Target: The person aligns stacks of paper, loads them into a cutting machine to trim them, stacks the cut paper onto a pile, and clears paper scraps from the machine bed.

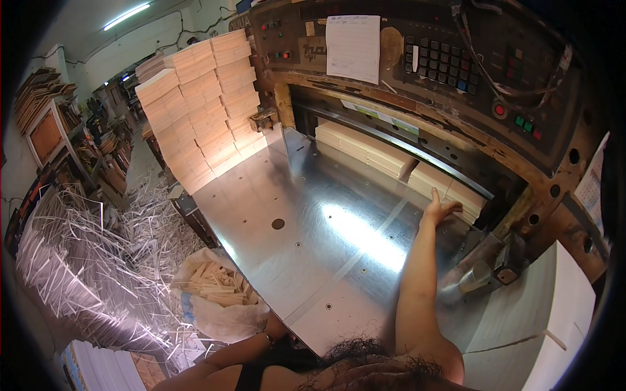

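Observation:
My right arm stretches across the metal table (280,189) of a paper cutting machine. At its end my right hand (442,209) is open, thumb raised and fingers against the front of the right-hand paper stack (450,186). A second, longer paper stack (362,151) lies to its left under the machine's blade bar (430,159). Low in the picture, my left hand (278,326) is beside the table's near edge. Its fingers are hidden beyond the wrist, which wears a thin band.
Tall piles of cut paper blocks (202,98) stand at the table's far left. A sack of offcuts (222,319) and heaped paper strips (85,254) lie on the left. The control panel (430,58) overhangs the back. Large white paper stacks (521,326) stand at right.

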A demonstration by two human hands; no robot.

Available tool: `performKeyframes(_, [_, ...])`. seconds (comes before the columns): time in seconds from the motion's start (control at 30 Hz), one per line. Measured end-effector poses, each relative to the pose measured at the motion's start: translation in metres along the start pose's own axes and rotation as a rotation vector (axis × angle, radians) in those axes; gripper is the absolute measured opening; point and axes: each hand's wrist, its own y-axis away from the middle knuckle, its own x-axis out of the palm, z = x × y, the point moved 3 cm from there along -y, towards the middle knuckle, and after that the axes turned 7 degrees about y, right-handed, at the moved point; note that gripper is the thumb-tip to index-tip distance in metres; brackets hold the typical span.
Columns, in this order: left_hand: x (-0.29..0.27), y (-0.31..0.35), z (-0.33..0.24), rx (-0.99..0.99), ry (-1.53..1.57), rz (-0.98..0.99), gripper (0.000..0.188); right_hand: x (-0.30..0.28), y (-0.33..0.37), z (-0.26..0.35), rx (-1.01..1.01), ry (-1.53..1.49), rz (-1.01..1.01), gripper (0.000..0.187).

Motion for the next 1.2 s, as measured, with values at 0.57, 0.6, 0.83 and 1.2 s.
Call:
performKeyframes(0.57, [-0.005,-0.001,-0.01,0.137,-0.107,-0.041,0.058,0.002,0.0,-0.002,-0.001,-0.002,-0.012,0.128])
performKeyframes(0.6, [-0.005,-0.002,-0.014,0.184,-0.169,-0.022,0.058,0.0,-0.001,-0.002,-0.003,0.003,-0.023,0.128])
performKeyframes(0.83, [-0.004,-0.004,-0.008,0.205,-0.107,-0.081,0.057,-0.002,0.002,0.004,0.001,-0.01,-0.002,0.127])
performKeyframes(1.2, [-0.017,-0.008,-0.054,-0.027,-0.068,0.057,0.052,0.004,-0.013,-0.017,0.022,0.034,-0.002,0.129])
